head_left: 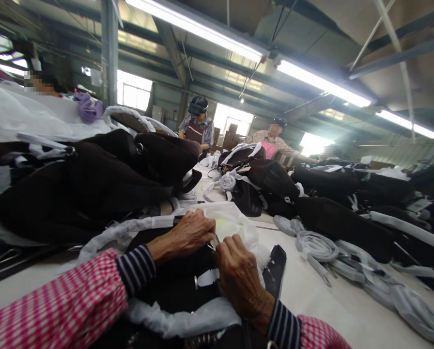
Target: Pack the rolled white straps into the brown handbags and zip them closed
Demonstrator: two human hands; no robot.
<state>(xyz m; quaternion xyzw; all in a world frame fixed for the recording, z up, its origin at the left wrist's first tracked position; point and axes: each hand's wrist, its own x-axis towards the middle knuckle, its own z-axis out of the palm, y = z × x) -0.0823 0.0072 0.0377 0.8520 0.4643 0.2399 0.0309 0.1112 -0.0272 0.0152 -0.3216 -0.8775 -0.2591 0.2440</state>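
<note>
My left hand (190, 235) and my right hand (239, 274) are closed side by side on the top edge of a black bag (177, 286) lying in front of me. White paper stuffing (235, 223) pokes out of the bag just beyond my fingers. The bag's handles are wrapped in white paper (118, 235). A small metal fitting (213, 242) shows between my two hands. My sleeves are pink checked over dark striped cuffs. What exactly my fingers pinch is hidden.
Piles of black bags (93, 179) cover the white table (311, 295) to the left and right. Loose wrapped straps (318, 249) lie at right. Two people (198, 127) work at the far end; another person is at far left.
</note>
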